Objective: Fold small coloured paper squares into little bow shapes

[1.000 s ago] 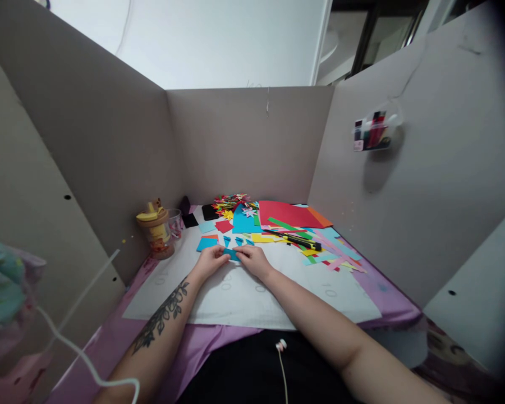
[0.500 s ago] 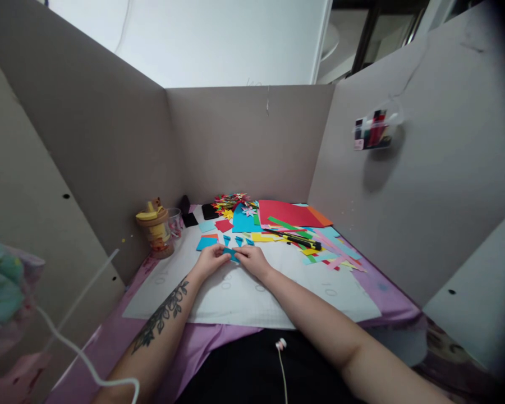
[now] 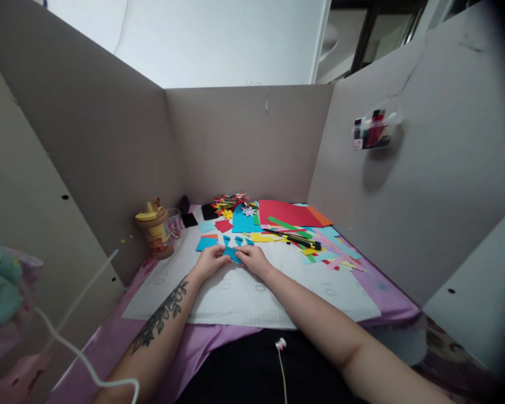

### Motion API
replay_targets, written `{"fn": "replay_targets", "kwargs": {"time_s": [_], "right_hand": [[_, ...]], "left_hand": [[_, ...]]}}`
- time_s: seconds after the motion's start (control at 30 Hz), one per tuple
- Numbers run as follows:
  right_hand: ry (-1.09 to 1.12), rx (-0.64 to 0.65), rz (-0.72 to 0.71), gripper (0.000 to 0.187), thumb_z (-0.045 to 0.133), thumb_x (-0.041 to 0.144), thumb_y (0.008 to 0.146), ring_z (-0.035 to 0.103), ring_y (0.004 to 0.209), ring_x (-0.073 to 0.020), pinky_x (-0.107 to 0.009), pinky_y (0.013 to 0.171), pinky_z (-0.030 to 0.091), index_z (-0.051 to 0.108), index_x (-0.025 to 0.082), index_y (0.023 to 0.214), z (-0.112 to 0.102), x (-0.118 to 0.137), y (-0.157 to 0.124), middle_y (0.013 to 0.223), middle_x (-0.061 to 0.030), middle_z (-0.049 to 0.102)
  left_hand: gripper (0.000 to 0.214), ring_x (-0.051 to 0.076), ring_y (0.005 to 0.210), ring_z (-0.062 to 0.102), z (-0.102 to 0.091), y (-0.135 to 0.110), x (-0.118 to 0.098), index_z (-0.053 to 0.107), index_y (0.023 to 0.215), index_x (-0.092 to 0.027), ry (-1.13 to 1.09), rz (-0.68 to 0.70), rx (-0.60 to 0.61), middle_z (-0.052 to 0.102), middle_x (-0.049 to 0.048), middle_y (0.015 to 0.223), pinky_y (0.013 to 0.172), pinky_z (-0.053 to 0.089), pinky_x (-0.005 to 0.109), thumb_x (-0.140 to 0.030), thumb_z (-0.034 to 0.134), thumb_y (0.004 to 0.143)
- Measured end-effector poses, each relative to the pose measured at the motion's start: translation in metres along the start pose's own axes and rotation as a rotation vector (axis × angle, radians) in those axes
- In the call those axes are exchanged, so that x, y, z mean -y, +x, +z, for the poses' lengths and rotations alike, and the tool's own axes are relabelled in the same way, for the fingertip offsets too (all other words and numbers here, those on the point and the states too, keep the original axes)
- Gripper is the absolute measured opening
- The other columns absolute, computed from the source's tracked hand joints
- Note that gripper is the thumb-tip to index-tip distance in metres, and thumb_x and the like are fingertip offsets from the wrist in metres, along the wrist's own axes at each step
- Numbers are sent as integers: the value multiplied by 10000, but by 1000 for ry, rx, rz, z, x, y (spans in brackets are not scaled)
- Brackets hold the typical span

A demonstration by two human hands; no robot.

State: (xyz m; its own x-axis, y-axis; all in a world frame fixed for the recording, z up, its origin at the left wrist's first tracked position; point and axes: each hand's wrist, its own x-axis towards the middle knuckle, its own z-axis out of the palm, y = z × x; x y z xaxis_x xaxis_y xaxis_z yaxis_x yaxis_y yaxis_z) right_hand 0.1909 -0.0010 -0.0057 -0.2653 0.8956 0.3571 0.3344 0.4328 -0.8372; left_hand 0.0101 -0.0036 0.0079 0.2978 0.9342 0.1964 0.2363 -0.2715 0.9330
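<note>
Between my hands is a small piece of blue paper (image 3: pixel 232 255), held just above the white sheet. My left hand (image 3: pixel 211 259) pinches its left side with thumb and fingers. On the opposite edge, my right hand (image 3: pixel 253 260) grips it the same way. Just beyond my fingers lie several small folded blue paper pieces (image 3: pixel 238 241). A flat stack of blue paper squares (image 3: pixel 205 243) rests past my left hand, with a bit of orange showing behind it. The fingertips partly cover the held paper, so its exact folds cannot be made out.
White sheet (image 3: pixel 160 303) covers the purple cloth (image 3: pixel 398 300). At left stand a yellow-lidded cup (image 3: pixel 159 233) and a clear cup (image 3: pixel 174 221). Folded paper stars (image 3: pixel 231 202), red sheets (image 3: pixel 284 213), a yellow-black cutter (image 3: pixel 303 241) and paper strips (image 3: pixel 340 252) lie farther back. Grey panels enclose three sides.
The blue paper has turned slightly between my fingers and now shows more of its face. Both hands stay in nearly the same place.
</note>
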Motion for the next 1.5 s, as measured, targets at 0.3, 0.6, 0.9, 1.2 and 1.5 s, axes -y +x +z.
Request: {"fn": "replay_targets", "kwargs": {"time_s": [0.3, 0.6, 0.9, 1.2, 1.5], "right_hand": [[-42, -30, -54, 276, 537, 280, 777, 624, 735, -180, -307, 693, 496, 707, 192, 976, -1, 0, 1, 869, -48, 702], [-51, -42, -56, 281, 540, 305, 778, 633, 792, -197, -328, 734, 496, 706, 186, 972, -1, 1, 1, 899, -61, 704], [-36, -53, -100, 283, 559, 309, 773, 628, 809, -197, -338, 764, 489, 696, 192, 991, -2, 1, 0, 901, -63, 701], [47, -94, -132, 324, 592, 273, 742, 602, 757, -161, -308, 752, 480, 676, 186, 1042, -3, 5, -2, 877, -64, 683], [139, -76, -98, 323, 577, 295, 760, 568, 617, -121, -273, 664, 477, 674, 182, 1046, -4, -2, 0, 761, -39, 665]], "left_hand": [[261, 134, 582, 565, 0, -1, -1, 646, 816, -123, 17, 23, -4, 643, 19, 663, 541, 438, 227, -315, 670, 640], [259, 119, 576, 560, 0, 0, 1, 639, 840, -111, -12, 8, 31, 652, 28, 704, 557, 430, 228, -305, 643, 668], [244, 118, 570, 568, -1, -1, -1, 632, 806, -113, -40, -18, 25, 658, 35, 692, 541, 430, 219, -316, 650, 673], [325, 170, 663, 633, -5, 0, -5, 624, 820, -112, -153, -90, -33, 692, 70, 732, 580, 458, 243, -372, 691, 636], [375, 178, 703, 645, -7, 0, -5, 621, 810, -118, -237, -121, -7, 694, 68, 767, 620, 472, 248, -417, 717, 606]]}}
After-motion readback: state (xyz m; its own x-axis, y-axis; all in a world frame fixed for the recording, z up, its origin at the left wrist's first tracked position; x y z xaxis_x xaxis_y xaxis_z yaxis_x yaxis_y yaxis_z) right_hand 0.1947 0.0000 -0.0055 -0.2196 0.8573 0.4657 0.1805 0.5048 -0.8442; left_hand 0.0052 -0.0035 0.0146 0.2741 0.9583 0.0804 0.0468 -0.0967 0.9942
